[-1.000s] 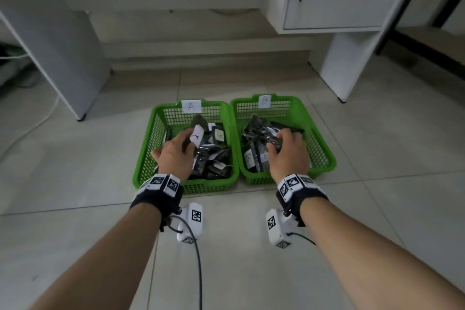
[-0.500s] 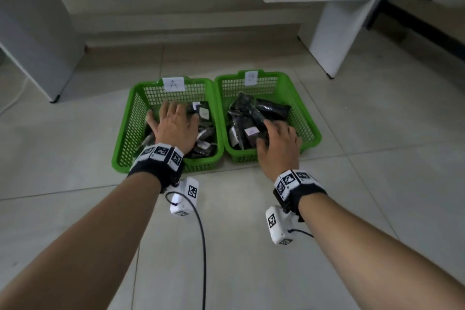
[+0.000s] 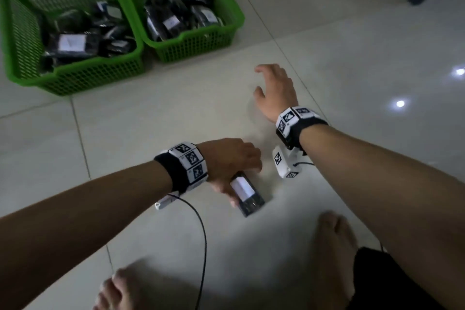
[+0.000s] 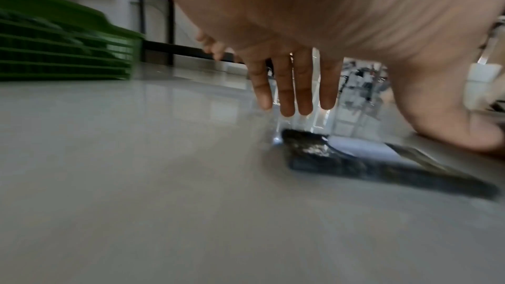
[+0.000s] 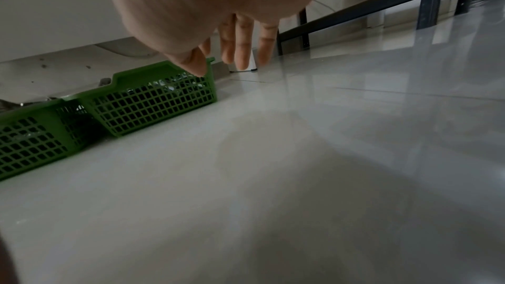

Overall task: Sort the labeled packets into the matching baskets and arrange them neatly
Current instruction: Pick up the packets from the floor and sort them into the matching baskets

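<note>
Inside both green baskets (image 3: pixel 75 78) lie dark packets (image 3: pixel 73 44); both hands' fingers (image 4: pixel 303 85) spread empty.

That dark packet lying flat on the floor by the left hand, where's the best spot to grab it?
Probably by its long edges. The packet lies flat on the tiled floor, so the left hand above it could come straight down, thumb on one edge, fingers on the other.

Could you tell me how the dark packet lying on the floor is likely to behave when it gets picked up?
The packet looks thin and flat, so probably light. Its glossy film suggests it may flex and slip on the smooth tile floor. The left hand is right over it.
</note>
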Demonstrator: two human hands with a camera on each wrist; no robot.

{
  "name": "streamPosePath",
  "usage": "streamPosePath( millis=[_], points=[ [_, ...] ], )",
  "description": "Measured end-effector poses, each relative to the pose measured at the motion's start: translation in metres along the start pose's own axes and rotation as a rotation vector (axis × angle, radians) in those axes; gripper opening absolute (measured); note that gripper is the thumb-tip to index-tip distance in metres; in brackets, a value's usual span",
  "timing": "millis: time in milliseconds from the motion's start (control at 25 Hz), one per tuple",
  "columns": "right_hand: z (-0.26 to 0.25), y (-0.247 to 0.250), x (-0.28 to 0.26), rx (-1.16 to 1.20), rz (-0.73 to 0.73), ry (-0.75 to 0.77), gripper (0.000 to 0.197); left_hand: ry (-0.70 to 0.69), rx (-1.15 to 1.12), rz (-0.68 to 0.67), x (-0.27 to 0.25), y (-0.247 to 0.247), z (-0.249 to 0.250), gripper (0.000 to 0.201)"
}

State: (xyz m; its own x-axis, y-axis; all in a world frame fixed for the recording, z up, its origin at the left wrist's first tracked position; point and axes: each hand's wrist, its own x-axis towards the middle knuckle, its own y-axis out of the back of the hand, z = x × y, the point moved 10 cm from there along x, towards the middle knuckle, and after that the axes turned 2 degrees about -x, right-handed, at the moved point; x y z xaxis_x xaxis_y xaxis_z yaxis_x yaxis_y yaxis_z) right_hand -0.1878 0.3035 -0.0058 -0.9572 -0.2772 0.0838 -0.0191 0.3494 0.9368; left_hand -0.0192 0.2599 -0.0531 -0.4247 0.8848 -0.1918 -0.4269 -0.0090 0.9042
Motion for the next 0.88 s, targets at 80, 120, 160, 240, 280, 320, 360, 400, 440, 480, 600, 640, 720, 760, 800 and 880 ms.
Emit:
streamPosePath(
  millis=[80,120,160,240,280,320,360,400,440,480,600,640,720,760,800,880],
  points=[
    [0.002,-0.003,-0.01,0.019,-0.055,0.0,0.043,-0.055,0.035,-0.102,0.007,-0.019,0.012,0.068],
    [0.003,-0.007,-0.015,0.046,-0.08,0.001,0.042,-0.029,0.007,-0.096,0.006,-0.019,0.007,0.062],
    [0.004,-0.01,-0.018,0.081,-0.104,-0.002,0.038,0.021,-0.039,-0.063,0.005,-0.016,-0.004,0.057],
    [0.005,-0.016,-0.021,0.159,-0.146,-0.039,0.026,0.174,-0.121,0.108,-0.006,0.004,-0.038,0.051],
    [0.007,-0.019,-0.022,0.226,-0.18,-0.088,0.019,0.261,-0.149,0.238,-0.015,0.019,-0.059,0.05],
    [0.007,-0.022,-0.021,0.316,-0.232,-0.146,0.014,0.351,-0.165,0.373,-0.028,0.038,-0.08,0.051],
    [0.006,-0.029,-0.022,0.408,-0.309,-0.212,0.015,0.432,-0.187,0.479,-0.042,0.052,-0.097,0.054],
    [0.001,-0.034,-0.023,0.462,-0.388,-0.254,0.018,0.49,-0.196,0.558,-0.054,0.066,-0.11,0.057],
    [-0.006,-0.037,-0.023,0.48,-0.444,-0.259,0.019,0.523,-0.197,0.607,-0.063,0.077,-0.119,0.06],
    [-0.013,-0.037,-0.022,0.501,-0.46,-0.249,0.018,0.536,-0.199,0.65,-0.068,0.085,-0.123,0.061],
    [-0.029,-0.02,-0.006,0.665,-0.39,-0.255,0.013,0.579,-0.224,0.771,-0.087,0.111,-0.138,0.065],
    [-0.032,-0.016,-0.001,0.737,-0.373,-0.27,0.014,0.591,-0.222,0.789,-0.093,0.118,-0.142,0.067],
    [-0.045,-0.003,0.016,0.87,-0.333,-0.278,0.02,0.57,-0.182,0.802,-0.112,0.149,-0.153,0.069],
    [-0.052,0.002,0.023,0.937,-0.31,-0.283,0.025,0.555,-0.174,0.788,-0.121,0.167,-0.159,0.069],
    [-0.063,0.007,0.033,0.997,-0.292,-0.283,0.03,0.551,-0.164,0.764,-0.132,0.188,-0.166,0.069],
    [-0.09,0.013,0.049,1.068,-0.261,-0.251,0.042,0.602,-0.136,0.662,-0.149,0.226,-0.181,0.068]
  ],
)
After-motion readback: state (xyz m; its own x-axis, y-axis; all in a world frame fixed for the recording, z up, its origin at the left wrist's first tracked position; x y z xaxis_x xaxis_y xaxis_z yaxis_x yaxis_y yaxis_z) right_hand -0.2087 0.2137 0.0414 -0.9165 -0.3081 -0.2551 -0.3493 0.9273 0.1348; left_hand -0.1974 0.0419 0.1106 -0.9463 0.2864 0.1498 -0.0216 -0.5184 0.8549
